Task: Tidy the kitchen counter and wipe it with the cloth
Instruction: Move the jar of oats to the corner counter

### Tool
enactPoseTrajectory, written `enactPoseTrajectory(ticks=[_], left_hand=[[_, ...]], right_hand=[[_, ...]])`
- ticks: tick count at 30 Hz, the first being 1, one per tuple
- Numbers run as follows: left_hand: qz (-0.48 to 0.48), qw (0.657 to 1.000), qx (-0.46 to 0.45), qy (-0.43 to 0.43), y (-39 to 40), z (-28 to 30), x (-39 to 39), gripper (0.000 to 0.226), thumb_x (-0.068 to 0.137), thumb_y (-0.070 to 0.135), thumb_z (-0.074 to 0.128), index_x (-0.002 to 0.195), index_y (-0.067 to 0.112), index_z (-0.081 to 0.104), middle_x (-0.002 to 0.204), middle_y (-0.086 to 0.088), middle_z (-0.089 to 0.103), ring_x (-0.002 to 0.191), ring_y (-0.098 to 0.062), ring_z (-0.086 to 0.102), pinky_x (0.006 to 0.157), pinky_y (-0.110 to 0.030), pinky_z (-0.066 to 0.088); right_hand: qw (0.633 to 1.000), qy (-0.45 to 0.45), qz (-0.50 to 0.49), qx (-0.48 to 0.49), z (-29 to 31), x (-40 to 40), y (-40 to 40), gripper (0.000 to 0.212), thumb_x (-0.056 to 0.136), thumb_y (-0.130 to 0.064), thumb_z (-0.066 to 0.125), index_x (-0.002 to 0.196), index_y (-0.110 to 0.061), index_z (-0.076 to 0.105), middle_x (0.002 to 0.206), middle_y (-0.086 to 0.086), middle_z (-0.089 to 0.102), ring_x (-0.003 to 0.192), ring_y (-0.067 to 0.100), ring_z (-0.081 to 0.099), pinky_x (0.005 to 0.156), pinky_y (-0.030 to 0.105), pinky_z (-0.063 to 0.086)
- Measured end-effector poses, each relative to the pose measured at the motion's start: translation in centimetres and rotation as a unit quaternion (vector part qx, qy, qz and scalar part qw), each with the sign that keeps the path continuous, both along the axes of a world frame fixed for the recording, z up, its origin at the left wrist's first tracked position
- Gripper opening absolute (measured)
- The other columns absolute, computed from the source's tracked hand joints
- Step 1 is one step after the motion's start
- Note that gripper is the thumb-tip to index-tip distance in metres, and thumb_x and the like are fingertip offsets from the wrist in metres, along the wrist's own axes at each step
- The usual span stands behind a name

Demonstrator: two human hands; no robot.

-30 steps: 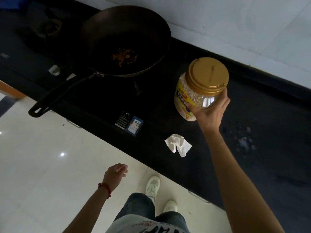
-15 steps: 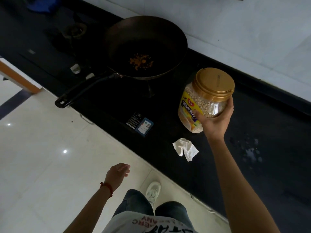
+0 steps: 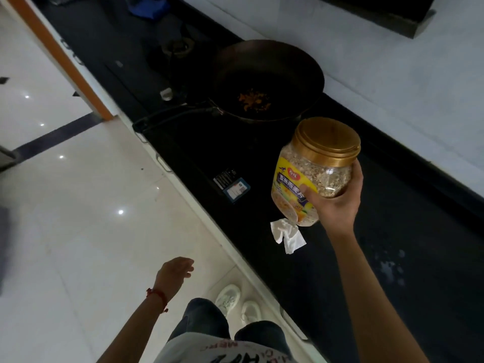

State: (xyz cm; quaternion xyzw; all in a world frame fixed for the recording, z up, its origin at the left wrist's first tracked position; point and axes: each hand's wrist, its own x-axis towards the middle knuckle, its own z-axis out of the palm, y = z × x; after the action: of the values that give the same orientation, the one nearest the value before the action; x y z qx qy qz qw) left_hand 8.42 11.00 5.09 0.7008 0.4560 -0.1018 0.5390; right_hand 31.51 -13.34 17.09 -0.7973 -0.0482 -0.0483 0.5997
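Note:
My right hand [image 3: 336, 203] grips a clear plastic oat jar [image 3: 311, 171] with a gold lid and yellow label, held tilted above the black counter [image 3: 392, 231]. Just below the jar a crumpled white cloth [image 3: 288, 235] lies near the counter's front edge. My left hand [image 3: 174, 271] hangs over the floor, away from the counter, fingers loosely curled and holding nothing. A patch of white spill marks [image 3: 390, 265] shows on the counter to the right of my forearm.
A dark wok [image 3: 267, 79] with orange food scraps sits on the stove, its long handle [image 3: 172, 117] pointing left past the counter edge. A small card with a blue border [image 3: 234, 188] lies left of the jar. A blue item [image 3: 149, 7] is at the far end.
My right hand has carried the jar nearer to me and lower in view, now over the cloth. The view has swung left along the counter. My left hand has barely moved.

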Motion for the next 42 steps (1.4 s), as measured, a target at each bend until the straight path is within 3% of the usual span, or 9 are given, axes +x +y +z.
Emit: enactPoseTrajectory(ticks=[4,7,15,19,26,30,34,39,42], left_hand=[[0.046,0.999,0.018,-0.006,-0.2,0.6,-3.1,0.022,0.089,-0.006,0.043,0.09,0.005,0.062,0.076,-0.002,0.063,0.058,-0.005,0.063,0.046,-0.003,0.044],[0.08,0.996,0.029,-0.008,0.2,1.0,-5.7,0.025,0.089,-0.009,0.041,0.091,0.006,0.061,0.08,-0.003,0.061,0.069,-0.014,0.06,0.047,-0.003,0.044],[0.273,0.962,-0.011,-0.024,3.0,0.9,-14.3,0.013,0.09,0.014,0.051,0.089,0.011,0.064,0.079,-0.003,0.066,0.072,-0.02,0.06,0.062,-0.026,0.044],[0.326,0.945,-0.024,-0.025,6.1,-0.2,-18.9,0.014,0.089,0.016,0.053,0.088,0.011,0.065,0.08,-0.006,0.067,0.073,-0.022,0.06,0.062,-0.028,0.044],[0.39,0.92,-0.034,-0.016,14.9,-1.5,-27.3,0.015,0.088,0.015,0.053,0.078,0.015,0.064,0.074,-0.002,0.066,0.068,-0.02,0.059,0.06,-0.027,0.043],[0.41,0.911,-0.048,0.024,19.4,-2.4,-31.1,0.019,0.088,0.01,0.051,0.075,0.013,0.064,0.071,-0.005,0.064,0.065,-0.022,0.058,0.057,-0.025,0.041],[0.405,0.912,-0.05,0.025,24.8,-2.7,-30.7,0.016,0.088,0.006,0.05,0.084,0.006,0.065,0.07,-0.004,0.064,0.063,-0.019,0.057,0.055,-0.022,0.04],[0.387,0.92,-0.051,-0.011,35.0,-2.1,-24.9,0.014,0.089,0.011,0.051,0.083,0.011,0.064,0.074,-0.004,0.064,0.069,-0.018,0.059,0.058,-0.021,0.041],[0.37,0.928,-0.039,-0.028,41.5,-1.7,-20.8,0.013,0.089,0.013,0.051,0.083,0.012,0.063,0.074,-0.002,0.064,0.068,-0.018,0.058,0.059,-0.023,0.042]], right_hand=[[0.998,-0.001,0.067,0.002,0.8,-1.6,0.9,0.108,0.045,-0.052,0.083,0.135,-0.037,0.027,0.137,0.002,0.042,0.126,0.015,0.045,0.099,0.049,0.046],[0.993,0.017,0.115,0.016,1.1,-3.7,2.7,0.112,0.04,-0.06,0.082,0.136,-0.04,0.027,0.139,0.0,0.041,0.128,0.015,0.044,0.099,0.05,0.045],[0.96,0.035,0.276,0.023,-0.1,-11.4,10.1,0.1,0.045,-0.038,0.08,0.133,-0.04,0.031,0.132,-0.011,0.045,0.124,0.007,0.045,0.101,0.042,0.045],[0.941,0.057,0.332,-0.006,-1.7,-14.8,16.1,0.102,0.044,-0.038,0.082,0.134,-0.029,0.035,0.131,0.003,0.049,0.121,0.017,0.049,0.097,0.05,0.047],[0.926,0.061,0.368,-0.055,-3.9,-20.4,28.6,0.094,0.037,-0.051,0.076,0.123,-0.051,0.036,0.121,-0.014,0.051,0.107,-0.004,0.051,0.081,0.011,0.044],[0.925,0.06,0.363,-0.091,-4.9,-21.7,34.1,0.1,0.035,-0.054,0.075,0.126,-0.048,0.034,0.128,-0.001,0.048,0.115,0.015,0.048,0.088,0.031,0.044],[0.928,0.054,0.352,-0.108,-5.6,-21.1,38.8,0.107,0.036,-0.057,0.074,0.133,-0.034,0.035,0.131,0.006,0.048,0.115,0.016,0.047,0.089,0.033,0.045],[0.932,0.053,0.343,-0.105,-6.0,-17.8,45.7,0.093,0.039,-0.056,0.073,0.123,-0.048,0.032,0.124,-0.001,0.05,0.112,0.015,0.049,0.08,0.017,0.041],[0.936,0.07,0.329,-0.101,-6.4,-15.1,50.4,0.098,0.038,-0.055,0.075,0.126,-0.048,0.033,0.129,-0.001,0.049,0.117,0.018,0.048,0.086,0.028,0.046]])
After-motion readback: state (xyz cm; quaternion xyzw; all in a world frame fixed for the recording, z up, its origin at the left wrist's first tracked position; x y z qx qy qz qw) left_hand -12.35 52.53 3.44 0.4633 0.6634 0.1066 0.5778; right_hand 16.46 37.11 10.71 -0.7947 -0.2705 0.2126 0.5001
